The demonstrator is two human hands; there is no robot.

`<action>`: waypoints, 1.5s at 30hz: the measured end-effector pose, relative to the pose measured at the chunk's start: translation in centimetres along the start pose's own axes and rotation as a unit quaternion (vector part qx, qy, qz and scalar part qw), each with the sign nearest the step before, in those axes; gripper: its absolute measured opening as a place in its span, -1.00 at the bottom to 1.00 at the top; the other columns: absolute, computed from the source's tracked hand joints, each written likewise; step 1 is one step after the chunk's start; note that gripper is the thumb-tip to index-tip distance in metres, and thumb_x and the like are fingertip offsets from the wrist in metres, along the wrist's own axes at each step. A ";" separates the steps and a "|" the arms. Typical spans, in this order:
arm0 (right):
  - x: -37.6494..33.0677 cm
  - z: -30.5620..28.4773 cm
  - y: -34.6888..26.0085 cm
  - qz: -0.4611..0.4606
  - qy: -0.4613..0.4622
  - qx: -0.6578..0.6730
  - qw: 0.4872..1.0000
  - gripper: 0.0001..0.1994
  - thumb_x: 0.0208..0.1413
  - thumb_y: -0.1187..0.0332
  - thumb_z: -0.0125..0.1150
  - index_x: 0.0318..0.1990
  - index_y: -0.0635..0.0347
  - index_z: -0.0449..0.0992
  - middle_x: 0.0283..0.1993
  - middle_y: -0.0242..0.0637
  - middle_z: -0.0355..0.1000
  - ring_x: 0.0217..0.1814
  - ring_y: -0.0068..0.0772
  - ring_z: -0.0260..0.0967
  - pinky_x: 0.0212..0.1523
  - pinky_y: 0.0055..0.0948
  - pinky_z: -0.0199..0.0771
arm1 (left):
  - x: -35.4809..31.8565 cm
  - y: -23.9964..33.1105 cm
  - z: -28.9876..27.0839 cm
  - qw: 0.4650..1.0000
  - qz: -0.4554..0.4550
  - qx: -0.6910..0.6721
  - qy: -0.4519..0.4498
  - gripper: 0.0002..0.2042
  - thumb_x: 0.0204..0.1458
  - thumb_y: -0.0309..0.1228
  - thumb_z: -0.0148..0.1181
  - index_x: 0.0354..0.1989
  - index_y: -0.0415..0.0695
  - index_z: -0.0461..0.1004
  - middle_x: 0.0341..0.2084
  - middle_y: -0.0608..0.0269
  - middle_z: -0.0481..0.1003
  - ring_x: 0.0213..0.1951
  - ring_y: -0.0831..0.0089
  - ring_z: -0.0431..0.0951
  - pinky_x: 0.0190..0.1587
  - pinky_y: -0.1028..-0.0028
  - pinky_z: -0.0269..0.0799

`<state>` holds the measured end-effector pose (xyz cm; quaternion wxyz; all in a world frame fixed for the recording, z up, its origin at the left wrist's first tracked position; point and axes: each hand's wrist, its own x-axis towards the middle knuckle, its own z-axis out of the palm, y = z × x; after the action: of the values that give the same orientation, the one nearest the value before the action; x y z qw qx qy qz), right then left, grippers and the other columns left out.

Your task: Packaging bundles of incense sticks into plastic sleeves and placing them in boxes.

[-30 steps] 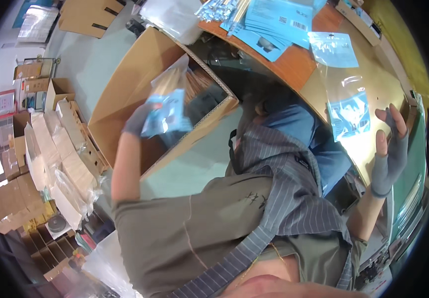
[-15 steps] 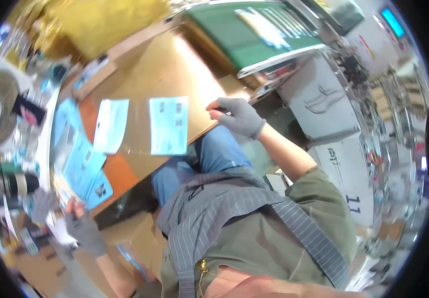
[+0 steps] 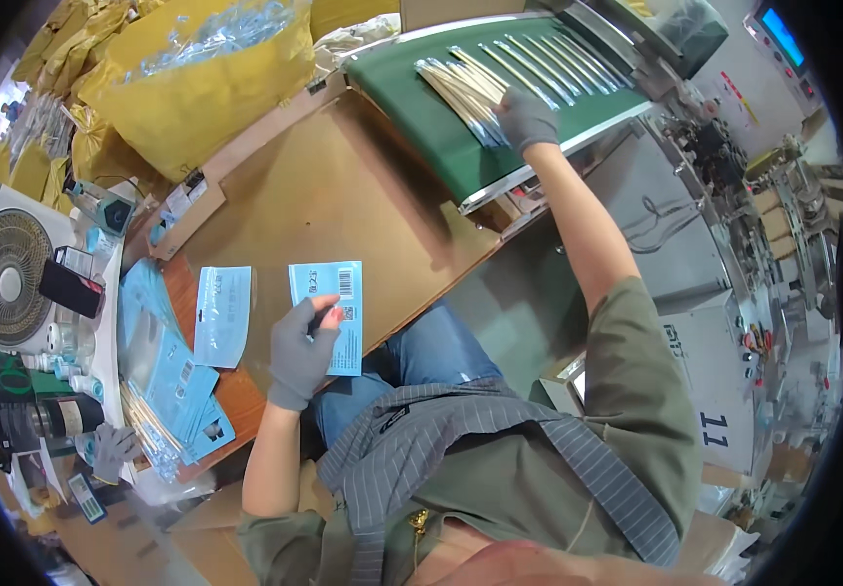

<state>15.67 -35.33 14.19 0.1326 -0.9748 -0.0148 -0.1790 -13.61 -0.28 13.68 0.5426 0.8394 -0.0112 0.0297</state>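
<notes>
left hand (image 3: 301,356), fingers parted, over pouch (image 3: 348,344) near bench (image 3: 363,220) edge; right hand (image 3: 527,121) outstretched over sticks (image 3: 461,93) on belt (image 3: 410,129), grip hidden.

Let go of the filled clear-and-blue plastic pouch gripped a second ago in the grey-gloved left hand (image 3: 301,363). Brought that hand in from beside the left end of the brown surface (image 3: 373,195) to over the blue panel of a flat clear plastic pouch (image 3: 349,344). Swung the grey-gloved right hand (image 3: 527,119) from the surface's near edge to the green conveyor belt (image 3: 392,112), at a bundle of pale wooden sticks (image 3: 456,93).
</notes>
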 end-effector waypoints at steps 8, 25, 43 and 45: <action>-1.9 -1.7 -1.6 -0.006 0.167 0.094 0.981 -0.89 0.03 0.26 0.17 -0.36 0.05 0.47 -0.42 -0.10 0.48 -0.33 0.02 0.44 -0.31 -0.15 0.40 | 3.3 0.7 1.4 0.991 -0.078 -0.102 -0.035 -0.74 0.14 -0.35 0.05 -0.12 -0.27 0.49 -0.43 0.23 0.54 -0.43 0.60 0.49 -0.39 0.60 0.36; -23.5 -6.5 -21.1 -0.066 -0.394 0.634 0.662 -0.75 0.24 0.29 -0.03 -0.13 0.29 0.44 -0.51 -0.44 0.33 -0.55 -0.69 0.22 -0.49 -0.66 0.23 | 1.3 3.0 -4.4 0.939 0.014 -0.277 0.204 -0.81 0.08 -0.36 0.20 -0.40 -0.27 0.52 -0.57 0.31 0.50 -0.54 0.63 0.45 -0.45 0.65 0.35; -26.3 -8.2 -22.4 -0.171 -0.284 0.560 0.759 -0.78 0.19 0.35 0.08 -0.13 0.34 0.44 -0.50 -0.37 0.42 -0.46 -0.65 0.31 -0.41 -0.62 0.30 | -1.9 2.9 -8.2 0.957 0.142 -0.184 0.175 -0.82 0.14 -0.42 0.09 -0.44 -0.28 0.45 -0.57 0.29 0.46 -0.48 0.61 0.43 -0.39 0.61 0.36; -26.6 -7.8 -22.3 -0.165 -0.275 0.563 0.761 -0.79 0.19 0.35 0.08 -0.14 0.33 0.44 -0.50 -0.37 0.42 -0.45 -0.66 0.31 -0.39 -0.62 0.30 | -1.7 2.9 -8.9 0.950 0.152 -0.199 0.186 -0.82 0.14 -0.41 0.11 -0.44 -0.28 0.44 -0.56 0.32 0.45 -0.47 0.65 0.42 -0.39 0.64 0.34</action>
<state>-13.59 -15.43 17.46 0.6165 -0.7141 -0.3097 0.1187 -15.81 6.59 19.83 0.6799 0.6824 -0.0437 0.2647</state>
